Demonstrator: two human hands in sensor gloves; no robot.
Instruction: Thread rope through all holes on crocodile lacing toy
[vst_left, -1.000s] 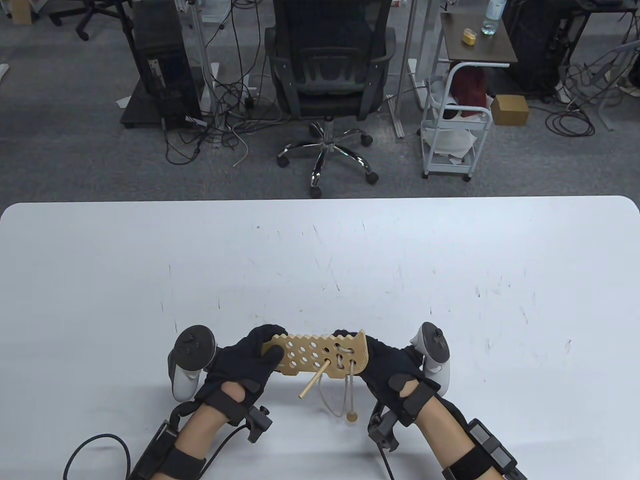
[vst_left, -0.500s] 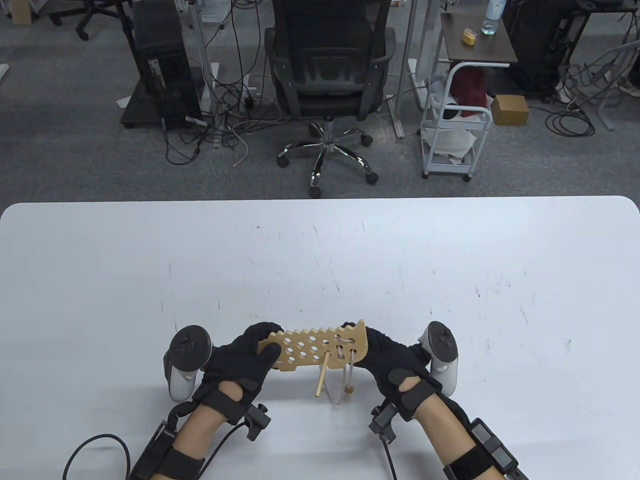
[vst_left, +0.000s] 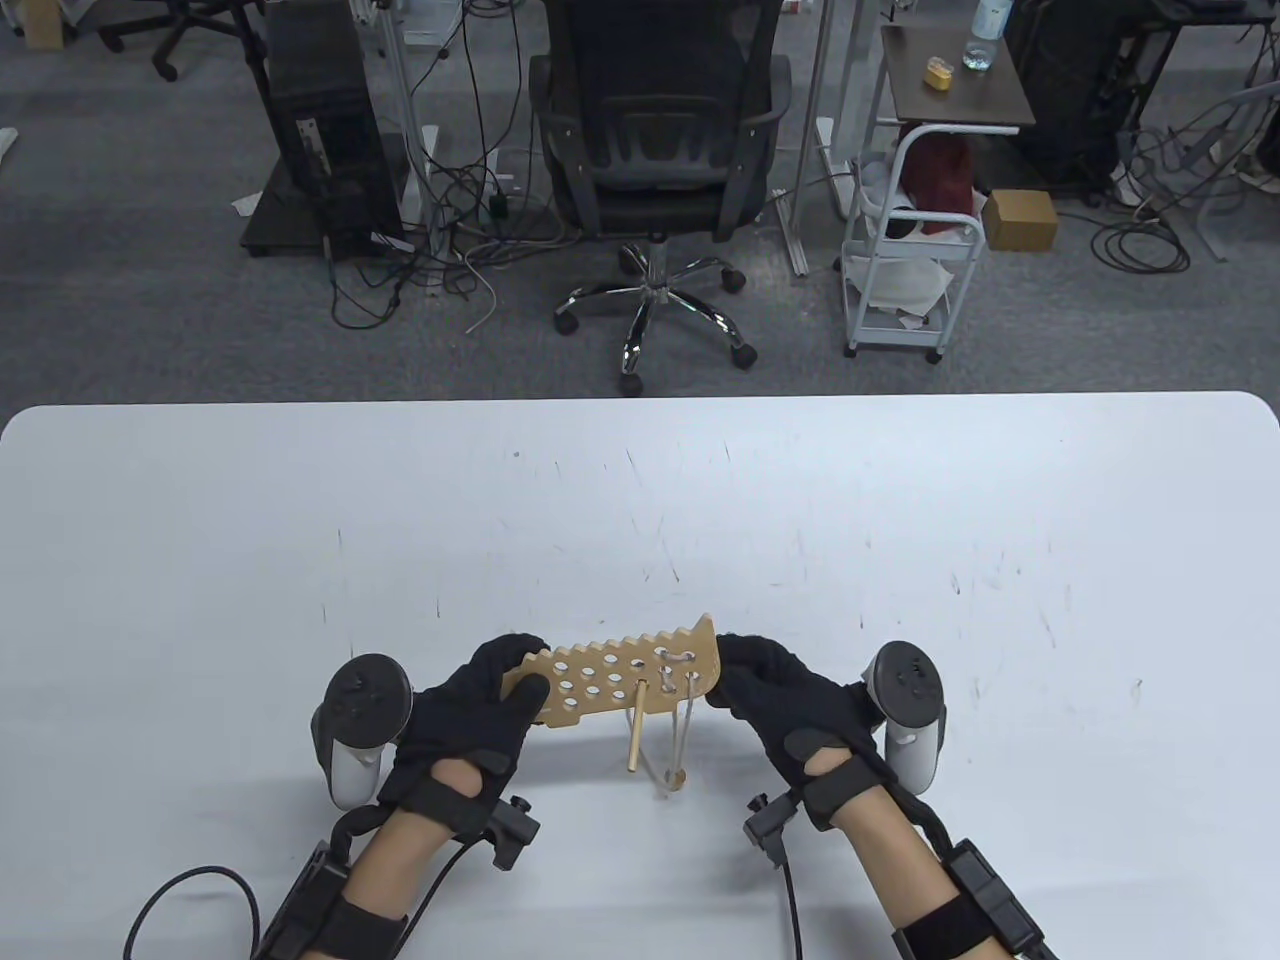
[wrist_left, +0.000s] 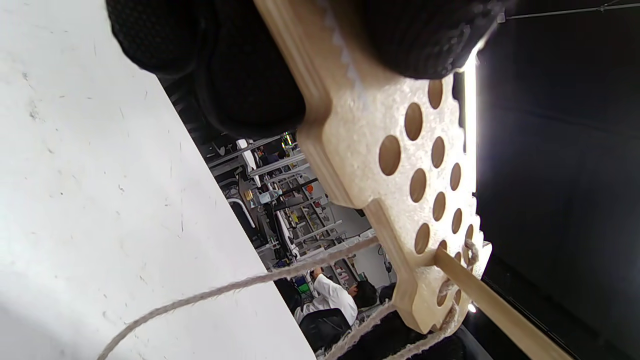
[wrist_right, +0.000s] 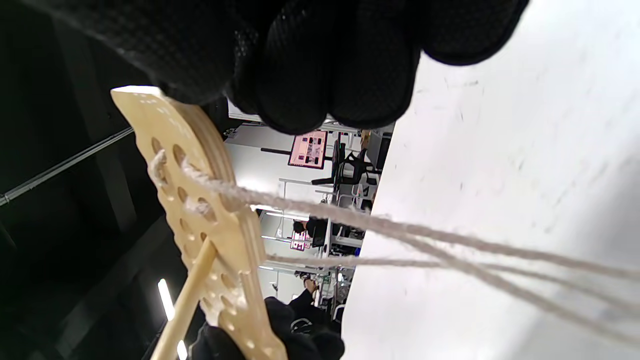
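White table (vst_left: 640, 500), no legible writing anywhere. Left hand (vst_left: 470, 705) and right hand (vst_left: 790, 695) clamp crocodile board (vst_left: 625, 680) at 9 and 3 o'clock; rope (vst_left: 685, 735) hangs at 6.

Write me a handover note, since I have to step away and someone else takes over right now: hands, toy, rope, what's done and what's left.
Left hand grips one end of the flat wooden crocodile lacing board, right hand grips the other end; the board is held above the white table.
The thin wooden needle stick sits in a hole near the right end, pointing down. The beige rope hangs below, a wooden bead at its end.
Done: only a few holes at the right end are laced.
Left: all the holes toward the left hand.
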